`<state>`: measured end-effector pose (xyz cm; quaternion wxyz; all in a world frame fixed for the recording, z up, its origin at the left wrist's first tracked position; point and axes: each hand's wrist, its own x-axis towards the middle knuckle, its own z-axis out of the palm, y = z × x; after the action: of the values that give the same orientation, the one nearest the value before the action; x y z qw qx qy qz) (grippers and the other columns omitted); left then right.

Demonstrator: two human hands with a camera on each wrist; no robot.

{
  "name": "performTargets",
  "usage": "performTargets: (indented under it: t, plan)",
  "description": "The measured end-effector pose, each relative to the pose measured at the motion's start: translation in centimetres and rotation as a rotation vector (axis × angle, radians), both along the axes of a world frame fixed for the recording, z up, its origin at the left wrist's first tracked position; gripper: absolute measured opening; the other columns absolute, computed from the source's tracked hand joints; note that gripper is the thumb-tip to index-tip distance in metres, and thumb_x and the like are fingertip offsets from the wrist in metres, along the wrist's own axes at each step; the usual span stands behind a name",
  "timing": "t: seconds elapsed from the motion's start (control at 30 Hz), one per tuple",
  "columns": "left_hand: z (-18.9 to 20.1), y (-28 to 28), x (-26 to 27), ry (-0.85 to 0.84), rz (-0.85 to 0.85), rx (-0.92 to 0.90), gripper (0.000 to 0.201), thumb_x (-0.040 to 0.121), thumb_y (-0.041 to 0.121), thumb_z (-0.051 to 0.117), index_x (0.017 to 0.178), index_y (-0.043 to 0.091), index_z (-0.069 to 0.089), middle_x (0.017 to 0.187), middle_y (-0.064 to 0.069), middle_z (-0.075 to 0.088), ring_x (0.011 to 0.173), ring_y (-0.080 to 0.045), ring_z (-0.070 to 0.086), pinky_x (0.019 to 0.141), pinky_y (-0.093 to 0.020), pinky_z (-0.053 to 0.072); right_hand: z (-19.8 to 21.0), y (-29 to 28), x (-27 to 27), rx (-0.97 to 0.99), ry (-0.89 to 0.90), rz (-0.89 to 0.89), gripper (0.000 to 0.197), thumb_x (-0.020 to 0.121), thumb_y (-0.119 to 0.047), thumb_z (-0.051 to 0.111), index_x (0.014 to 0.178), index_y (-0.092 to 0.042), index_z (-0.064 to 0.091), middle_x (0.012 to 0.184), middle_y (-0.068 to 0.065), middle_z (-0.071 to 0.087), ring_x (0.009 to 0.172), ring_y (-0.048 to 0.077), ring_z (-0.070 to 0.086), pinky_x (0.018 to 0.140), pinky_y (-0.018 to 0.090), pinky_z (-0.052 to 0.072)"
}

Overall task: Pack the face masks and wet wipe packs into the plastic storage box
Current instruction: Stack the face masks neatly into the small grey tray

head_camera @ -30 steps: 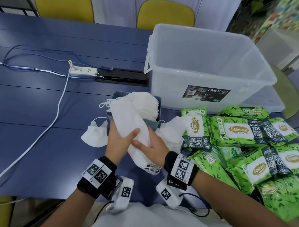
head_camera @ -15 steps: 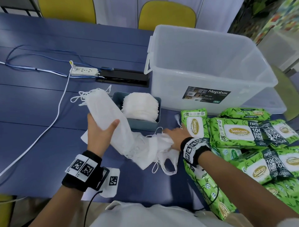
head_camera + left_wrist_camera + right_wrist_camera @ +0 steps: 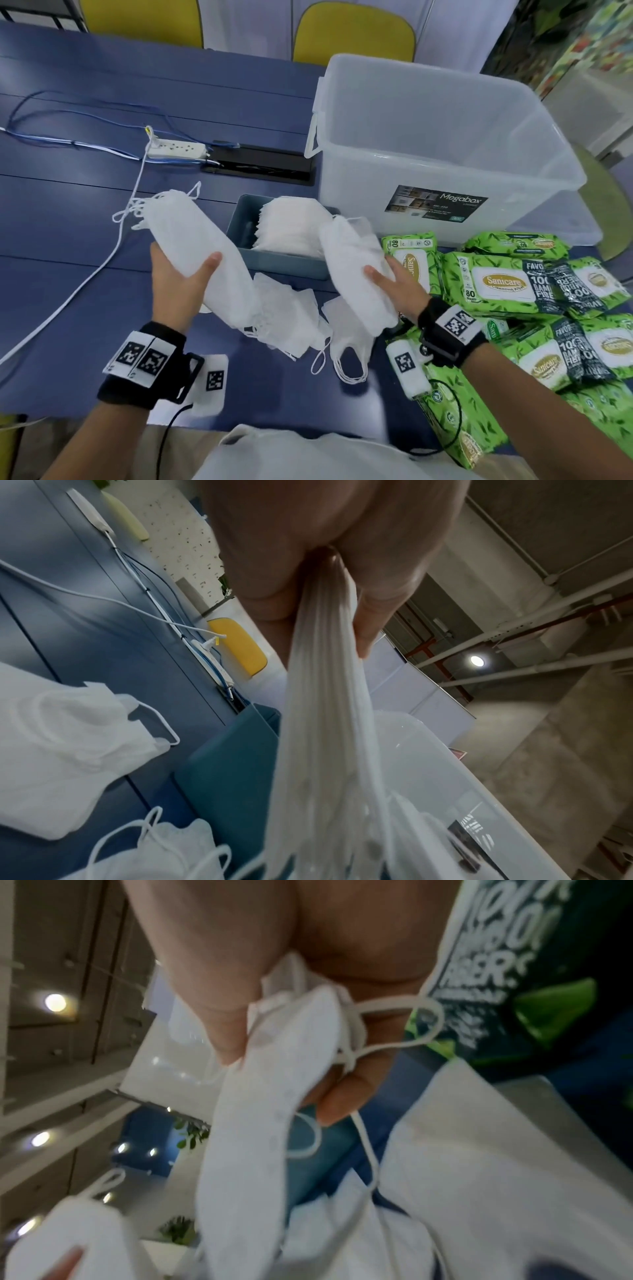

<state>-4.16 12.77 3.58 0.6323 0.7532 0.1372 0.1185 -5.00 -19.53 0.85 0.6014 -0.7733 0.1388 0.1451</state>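
Head view, with both wrist views. The left hand held a thick stack of white face masks above the blue table, thumb curled over the top face and fingers wrapped beneath; in the left wrist view the same stack was seen edge-on, pinched between thumb and fingers. The right hand gripped a second stack of masks, thumb on the upper face, fingers hidden below it; in the right wrist view a thumb and one fingertip closed on a folded mask, with ear loops trailing around the finger. Both stacks were tilted, their far ends raised and ear loops hanging from the ends. Between the two hands, loose masks lay in an untidy heap on the table. Just behind that heap stood a small teal tray holding a further pile of masks. The clear plastic storage box, lidless and labelled "Megabox", stood upright behind and to the right of the tray; no masks or packs were visible inside it. Green wet wipe packs lay overlapped on the table in front of the box, to the right of the right hand. At far left a white power strip and its cables rested on the table, well apart from the masks, and two yellow chair backs stood beyond the far edge.
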Motion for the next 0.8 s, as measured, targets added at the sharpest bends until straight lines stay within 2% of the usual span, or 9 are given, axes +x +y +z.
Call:
performTargets:
  t: [0.07,0.2,0.3,0.4,0.47,0.53,0.6,0.7,0.8]
  plan:
    - [-0.1,-0.5,0.0,0.016,-0.025,0.001,0.056,0.081,0.009,0.072,0.119,0.02,0.033,0.109,0.012,0.047,0.107,-0.01,0.046,0.088,-0.026,0.037,-1.2,1.2,-0.8,-0.046,0.08,0.072,0.072,0.082,-0.052,0.06,0.139,-0.013,0.041,0.139,0.004,0.049,0.121,0.023,0.053,0.105,0.046,0.041]
    - [-0.3,-1.1,-0.2,0.044,-0.07,0.011,0.063,0.081,0.01,0.073,0.13,0.01,0.034,0.118,0.005,0.046,0.107,-0.011,0.047,0.086,-0.025,0.038,-4.2,3.5,-2.4,-0.182,0.207,0.304,0.033,0.095,-0.025,0.053,0.121,-0.004,0.059,0.122,0.012,0.063,0.11,0.025,0.061,0.099,0.037,0.045]
    - [-0.2,-0.9,-0.3,0.055,-0.084,0.029,0.063,0.081,0.01,0.073,0.131,0.009,0.035,0.116,0.006,0.045,0.107,-0.011,0.047,0.088,-0.027,0.038,-5.9,4.2,-2.6,-0.414,0.25,0.389,0.043,0.091,-0.031,0.061,0.123,-0.003,0.056,0.127,0.011,0.058,0.12,0.029,0.053,0.101,0.033,0.041]
    - [-0.2,-0.4,-0.5,0.064,-0.083,0.044,0.064,0.081,0.01,0.073,0.132,0.006,0.035,0.115,0.006,0.043,0.107,-0.01,0.046,0.089,-0.026,0.037,-6.3,4.2,-2.5,-0.629,0.049,0.177,0.059,0.078,-0.033,0.073,0.127,-0.012,0.048,0.126,0.011,0.046,0.118,0.027,0.046,0.099,0.03,0.036]
    - [-0.2,0.0,-0.7,0.074,-0.076,0.052,0.065,0.081,0.01,0.073,0.133,0.005,0.034,0.116,0.005,0.042,0.107,-0.01,0.045,0.088,-0.024,0.037,-5.9,4.3,-2.7,-0.658,-0.173,0.062,0.054,0.071,-0.027,0.077,0.117,-0.014,0.052,0.116,0.01,0.043,0.108,0.026,0.044,0.094,0.031,0.035]
    - [-0.3,0.3,-0.8,0.087,-0.077,0.06,0.065,0.081,0.009,0.072,0.133,0.005,0.034,0.116,0.005,0.042,0.107,-0.009,0.045,0.085,-0.019,0.036,-5.5,4.7,-3.1,-0.752,-0.255,0.141,0.034,0.072,-0.027,0.073,0.101,-0.018,0.058,0.107,0.006,0.045,0.104,0.025,0.043,0.093,0.035,0.037]
    - [-0.4,0.5,-0.9,0.1,-0.083,0.073,0.066,0.082,0.009,0.072,0.135,0.006,0.033,0.119,0.006,0.041,0.107,-0.008,0.043,0.082,-0.014,0.035,-5.2,5.4,-3.6,-0.923,-0.156,0.357,0.023,0.078,-0.04,0.066,0.092,-0.023,0.059,0.103,-0.001,0.05,0.106,0.021,0.046,0.094,0.035,0.035]
    - [-1.1,0.7,-1.0,0.105,-0.109,0.093,0.079,0.08,0.008,0.073,0.144,0.011,0.025,0.136,0.005,0.037,0.12,-0.007,0.04,0.096,-0.019,0.033,-5.8,5.8,-3.6,-0.962,0.045,0.459,0.051,0.074,-0.06,0.061,0.106,-0.022,0.054,0.107,-0.004,0.057,0.107,0.019,0.053,0.096,0.035,0.038]
    - [-1.9,0.9,-0.9,0.081,-0.171,0.06,0.103,0.08,0.007,0.074,0.15,0.028,0.001,0.155,0.012,0.017,0.138,-0.007,0.029,0.11,-0.029,0.028,-6.3,5.9,-2.9,-0.878,0.141,0.418,0.064,0.069,-0.06,0.069,0.114,-0.019,0.049,0.11,-0.003,0.059,0.106,0.019,0.056,0.094,0.037,0.044]
